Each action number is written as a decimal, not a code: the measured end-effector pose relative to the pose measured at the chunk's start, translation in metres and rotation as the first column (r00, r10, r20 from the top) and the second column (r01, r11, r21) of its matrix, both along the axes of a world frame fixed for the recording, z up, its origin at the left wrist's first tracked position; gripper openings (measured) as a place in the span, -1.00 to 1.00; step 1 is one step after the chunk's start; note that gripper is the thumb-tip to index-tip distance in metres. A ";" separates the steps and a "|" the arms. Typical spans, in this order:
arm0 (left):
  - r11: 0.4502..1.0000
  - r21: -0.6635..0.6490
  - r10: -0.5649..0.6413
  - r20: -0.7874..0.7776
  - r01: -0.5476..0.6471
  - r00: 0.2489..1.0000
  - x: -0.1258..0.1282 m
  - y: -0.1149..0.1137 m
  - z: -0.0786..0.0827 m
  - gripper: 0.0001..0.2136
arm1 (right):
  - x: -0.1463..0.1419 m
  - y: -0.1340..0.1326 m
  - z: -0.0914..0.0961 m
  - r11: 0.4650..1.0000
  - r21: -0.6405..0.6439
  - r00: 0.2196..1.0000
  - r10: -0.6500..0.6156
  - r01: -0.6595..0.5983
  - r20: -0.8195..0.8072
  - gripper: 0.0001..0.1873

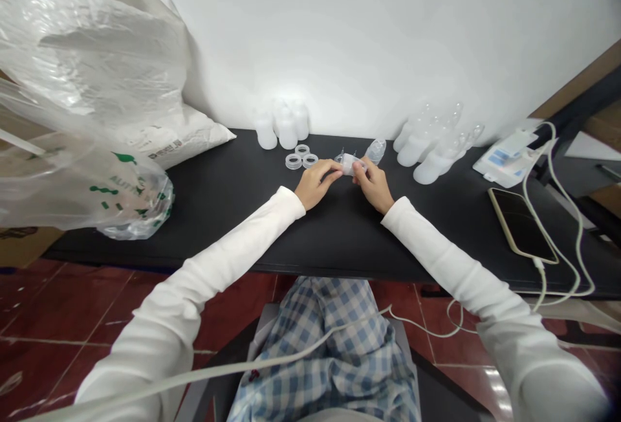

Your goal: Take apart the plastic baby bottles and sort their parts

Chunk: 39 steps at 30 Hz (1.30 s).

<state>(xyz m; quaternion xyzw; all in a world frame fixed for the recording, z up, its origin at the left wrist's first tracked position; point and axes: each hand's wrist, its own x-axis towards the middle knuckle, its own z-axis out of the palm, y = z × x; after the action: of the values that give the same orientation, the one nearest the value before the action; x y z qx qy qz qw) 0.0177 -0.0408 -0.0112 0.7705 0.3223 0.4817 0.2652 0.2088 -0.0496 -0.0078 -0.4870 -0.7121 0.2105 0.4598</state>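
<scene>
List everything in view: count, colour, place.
black table: one, black, across the middle
plastic bags: at least two, clear, left end
white sack: one, white, behind the bags
upright bottles: three, whitish, back centre
rings: three, clear, before those bottles
lying bottles: several, whitish, back right
white device: one, white and blue, far right
phone: one, dark screen, right, cabled
clear part: one, clear, pinched between both hands
left hand: one, white sleeve, pinching the part
right hand: one, white sleeve, pinching the part
</scene>
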 end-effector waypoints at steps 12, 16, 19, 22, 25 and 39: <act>0.961 -0.274 0.046 0.288 0.036 0.956 0.007 0.003 0.001 -0.73 | 0.001 0.012 -0.012 0.967 0.249 0.989 0.010 -0.047 0.146 -0.42; 0.910 -0.399 0.058 0.393 0.114 0.918 0.009 0.009 -0.001 -0.76 | 0.014 0.018 -0.007 0.902 0.391 0.901 -0.002 -0.185 0.433 -0.59; 0.897 -0.414 0.030 0.407 0.155 0.913 0.009 0.012 -0.001 -0.75 | 0.021 0.019 -0.005 0.892 0.364 0.839 0.031 -0.268 0.544 -0.59; 0.900 -0.417 0.045 0.384 0.130 0.922 0.007 0.014 -0.004 -0.71 | 0.020 0.018 -0.005 0.899 0.341 0.822 0.036 -0.275 0.568 -0.61; 0.892 -0.440 0.078 0.382 0.107 0.921 0.007 0.017 -0.009 -0.69 | 0.014 0.015 -0.007 0.905 0.330 0.827 0.041 -0.269 0.561 -0.64; 0.915 -0.386 0.042 0.376 0.115 0.926 0.006 0.016 -0.007 -0.69 | 0.002 0.015 -0.017 0.951 0.283 0.956 0.039 -0.125 0.292 -0.51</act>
<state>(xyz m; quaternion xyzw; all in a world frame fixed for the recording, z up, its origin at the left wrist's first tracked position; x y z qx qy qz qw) 0.0232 -0.0247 -0.0186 0.5988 0.3425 0.5390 0.4834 0.2112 -0.0350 -0.0245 -0.4068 -0.8138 0.0480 0.4124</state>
